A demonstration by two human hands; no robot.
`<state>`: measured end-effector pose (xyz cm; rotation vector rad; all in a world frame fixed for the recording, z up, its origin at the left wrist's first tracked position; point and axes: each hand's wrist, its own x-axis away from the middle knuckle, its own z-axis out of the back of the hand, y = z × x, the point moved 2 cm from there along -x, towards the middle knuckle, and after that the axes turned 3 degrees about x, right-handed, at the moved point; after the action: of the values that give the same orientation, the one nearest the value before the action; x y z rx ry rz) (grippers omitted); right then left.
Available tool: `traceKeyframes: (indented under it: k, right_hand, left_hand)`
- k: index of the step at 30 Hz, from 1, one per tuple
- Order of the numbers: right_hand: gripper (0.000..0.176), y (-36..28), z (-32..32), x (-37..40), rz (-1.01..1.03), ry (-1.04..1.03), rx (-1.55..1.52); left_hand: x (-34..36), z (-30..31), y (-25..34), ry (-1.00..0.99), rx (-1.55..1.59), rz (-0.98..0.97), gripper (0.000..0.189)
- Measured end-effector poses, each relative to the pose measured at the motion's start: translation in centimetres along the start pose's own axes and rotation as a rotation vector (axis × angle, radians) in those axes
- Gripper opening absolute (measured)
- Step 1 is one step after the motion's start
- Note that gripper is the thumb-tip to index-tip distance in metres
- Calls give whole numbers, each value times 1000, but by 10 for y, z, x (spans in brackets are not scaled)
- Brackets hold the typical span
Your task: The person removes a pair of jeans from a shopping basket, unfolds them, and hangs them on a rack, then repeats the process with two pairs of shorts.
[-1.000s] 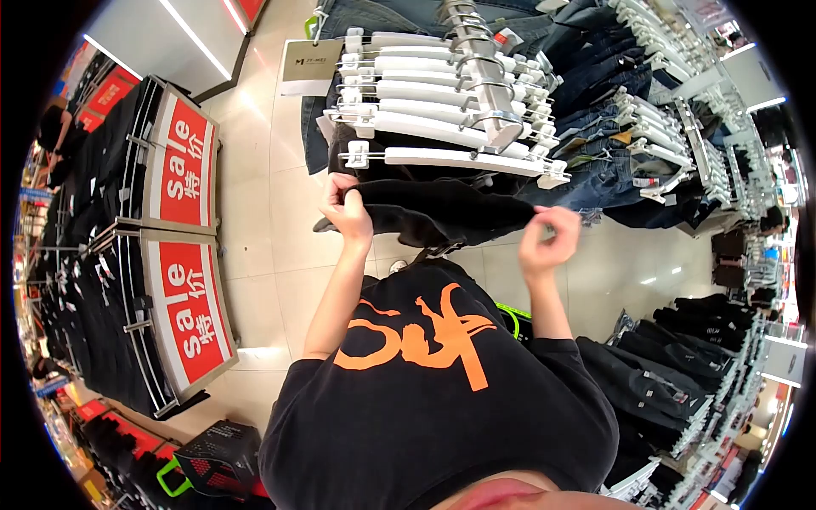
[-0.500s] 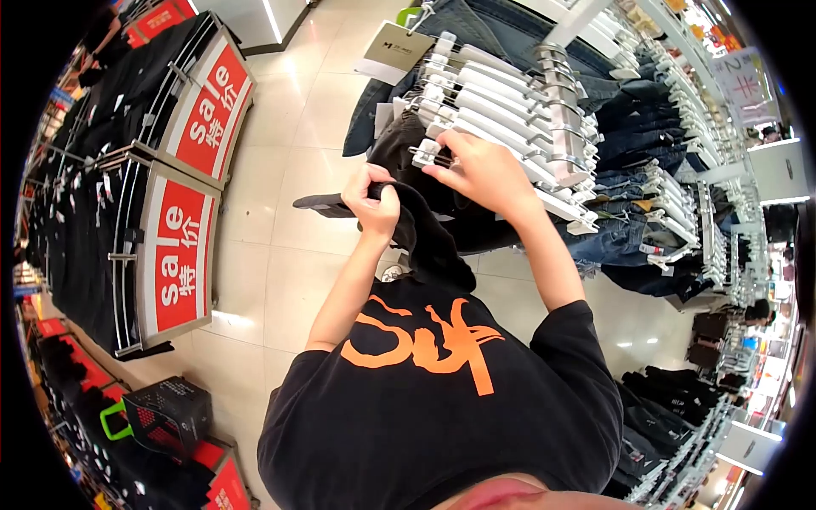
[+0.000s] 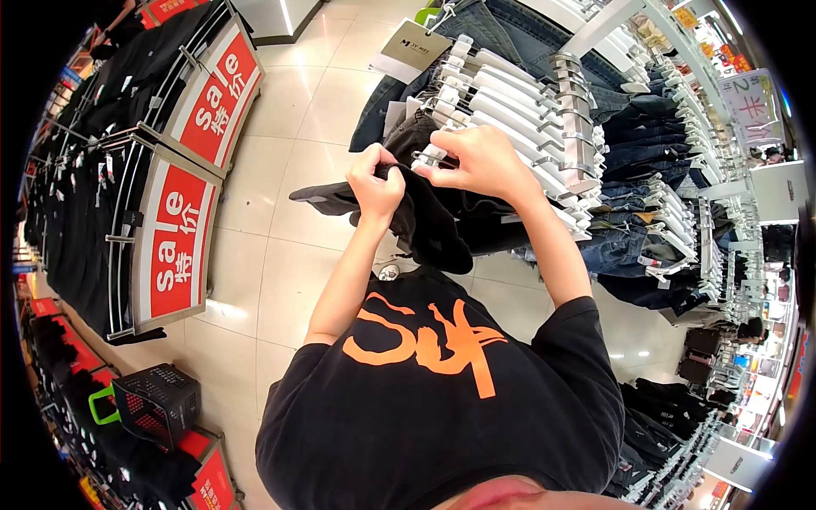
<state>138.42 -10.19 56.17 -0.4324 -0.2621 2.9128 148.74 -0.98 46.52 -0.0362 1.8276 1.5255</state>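
My left hand (image 3: 376,183) is closed around the upper edge of a black garment (image 3: 429,225), which looks like a pair of trousers. Its dark folds hang down in front of my shirt, and one part sticks out to the left. My right hand (image 3: 486,166) pinches the clip end (image 3: 432,159) of a white hanger, close to the garment's edge. Whether the clip grips the cloth is hard to make out. Several white hangers (image 3: 508,102) with dark jeans (image 3: 501,25) hang just beyond, on a metal rail (image 3: 578,127). A beige paper tag (image 3: 410,51) hangs at the far end.
Racks of black clothes (image 3: 81,221) with red sale signs (image 3: 180,245) stand on the left. A black shopping basket (image 3: 160,399) with a green handle sits at the lower left. More jeans (image 3: 633,136) hang on the right. Tiled floor (image 3: 285,246) runs between.
My left hand has moved slightly up and right, nearer my right hand, raising the black garment's edge to the hanger clip. My right thumb and fingers have stayed at the clip.
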Motion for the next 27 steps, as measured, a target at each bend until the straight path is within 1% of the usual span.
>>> traceKeyframes:
  k: [3,5,9,11,13,15,16,24,26,27]
  right_hand:
    - [39,-3,4,-3,20,29,-52]
    - [37,-7,7,-4,28,53,-133]
    - [35,-8,7,-3,48,75,-136]
    - [34,-9,8,-2,69,71,-149]
    - [34,-10,8,-2,79,86,-150]
    - [35,-11,9,-1,88,103,-152]
    - [35,-11,10,-1,83,97,-148]
    - [35,-11,9,-2,89,134,-161]
    - [35,-11,8,-2,59,108,-166]
    - [35,-11,8,-2,55,110,-166]
  left_hand:
    - [0,1,0,4,7,-15,4]
    - [0,2,-2,7,18,28,3]
    - [-1,3,6,29,54,9,3]
    - [-2,2,12,55,119,-56,3]
    - [-3,1,16,39,133,-58,4]
    - [-6,-2,24,56,203,-109,6]
    - [-7,-3,28,61,189,-136,8]
    - [-8,-15,20,136,338,-147,10]
    - [-5,-17,18,198,420,-104,11]
    - [-4,-18,19,194,421,-103,11]
